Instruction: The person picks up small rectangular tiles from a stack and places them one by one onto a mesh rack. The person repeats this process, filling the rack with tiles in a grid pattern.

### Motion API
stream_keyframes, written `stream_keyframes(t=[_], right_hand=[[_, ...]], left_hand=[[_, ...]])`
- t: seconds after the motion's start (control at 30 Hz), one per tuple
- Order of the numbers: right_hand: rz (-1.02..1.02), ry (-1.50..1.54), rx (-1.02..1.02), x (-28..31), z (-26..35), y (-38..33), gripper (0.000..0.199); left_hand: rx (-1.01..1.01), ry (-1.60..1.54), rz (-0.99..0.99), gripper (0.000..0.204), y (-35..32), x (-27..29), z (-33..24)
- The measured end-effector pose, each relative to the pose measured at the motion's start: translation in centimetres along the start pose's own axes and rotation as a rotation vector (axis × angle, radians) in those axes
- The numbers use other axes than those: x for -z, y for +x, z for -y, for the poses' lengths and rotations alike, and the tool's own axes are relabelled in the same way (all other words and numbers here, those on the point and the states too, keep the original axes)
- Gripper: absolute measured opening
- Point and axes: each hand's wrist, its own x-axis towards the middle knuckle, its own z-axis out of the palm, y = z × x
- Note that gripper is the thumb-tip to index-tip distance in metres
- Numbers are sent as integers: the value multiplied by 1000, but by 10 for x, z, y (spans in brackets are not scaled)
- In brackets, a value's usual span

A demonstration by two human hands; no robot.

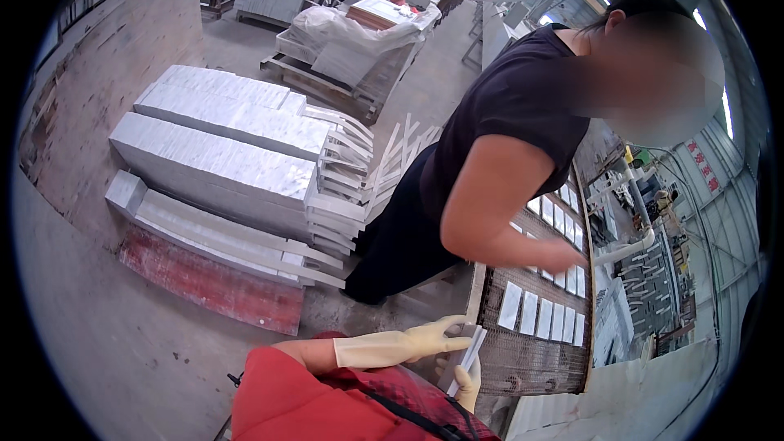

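As the gloved right hand grips some thin pale strips, the gloved left hand has spread fingers at their far end. The strips are near, just left of a brown belt holding white tiles. Farther off, a co-worker leans over it. Long white blocks lie far left.

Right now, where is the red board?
In the head view, the red board is left of centre, along the near edge of the white stack, up-left of the red sleeve.
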Motion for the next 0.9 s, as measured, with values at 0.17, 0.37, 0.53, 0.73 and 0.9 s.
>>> stream_keyframes(t=[0.17, 0.37, 0.53, 0.73, 0.9], right_hand=[[82, -16, -27, -6, -2, 9, 108], [99, -47, -54, -14, -2, 9, 110], [75, -80, -27, -31, 10, 9, 107], [43, -87, -20, -19, 7, -1, 107], [-16, -173, 2, -20, 7, -11, 113]], left_hand=[[52, -247, -7, 95, -5, 3, -5], [102, -255, -56, 93, -8, 8, -12], [14, -278, -98, 85, 3, 14, 1], [16, -407, -26, 77, 0, 3, -13], [2, -445, 17, 74, -5, 4, -13]])
